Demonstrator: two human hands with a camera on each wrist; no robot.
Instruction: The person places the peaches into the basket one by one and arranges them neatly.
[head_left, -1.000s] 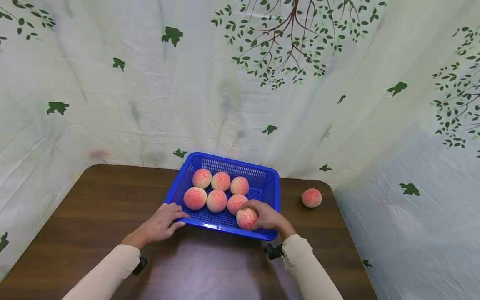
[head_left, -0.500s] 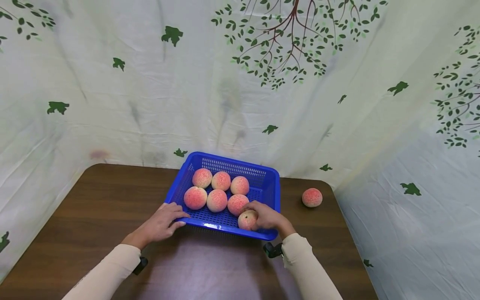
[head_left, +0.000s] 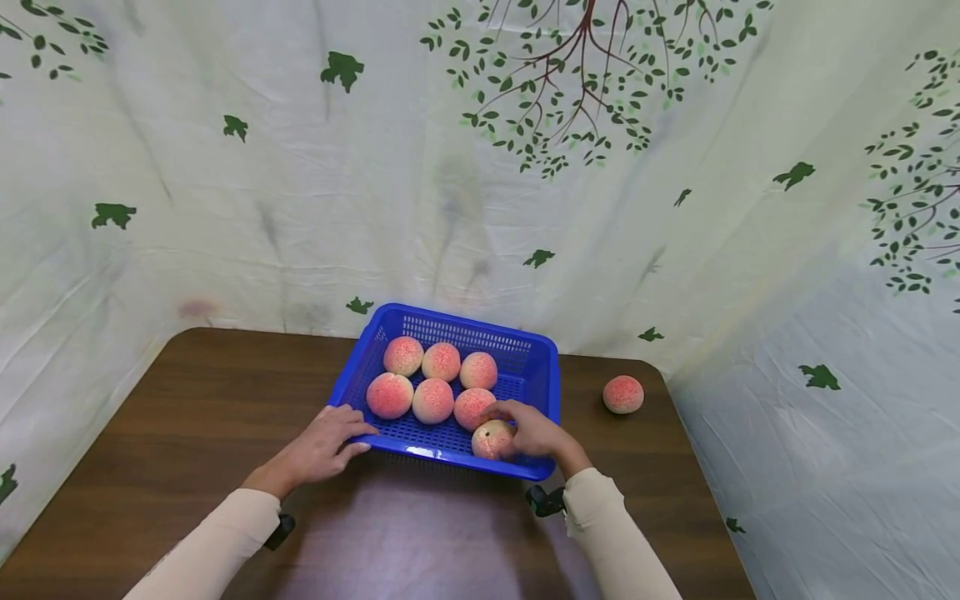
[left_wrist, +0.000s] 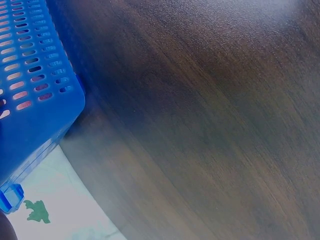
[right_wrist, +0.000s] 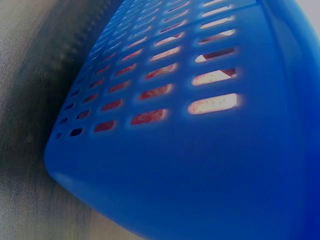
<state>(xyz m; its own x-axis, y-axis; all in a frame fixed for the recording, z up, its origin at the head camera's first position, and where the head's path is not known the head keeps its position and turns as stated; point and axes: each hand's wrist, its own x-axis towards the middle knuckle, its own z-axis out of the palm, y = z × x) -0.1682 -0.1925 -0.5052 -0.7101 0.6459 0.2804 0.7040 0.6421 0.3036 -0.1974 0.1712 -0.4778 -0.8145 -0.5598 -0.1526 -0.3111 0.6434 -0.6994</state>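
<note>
A blue plastic basket with slotted walls stands on the table, holding several peaches in two rows. In its near right corner my right hand grips a pale pink peach by its right side, the dark stem spot facing up. That peach lies close against another peach just behind it. My left hand holds the basket's near left corner, fingers over the rim and thumb at the front edge. Both wrist views look mostly at the basket's outer wall, with pink peach skin showing through the slots.
One more peach lies on the brown wooden table, right of the basket near the back right corner. A white curtain printed with leaves and branches hangs behind the table and along both sides.
The peach in my right hand has turned, so its stem spot now faces up, and it has shifted only slightly. My left hand and the basket have stayed in place.
</note>
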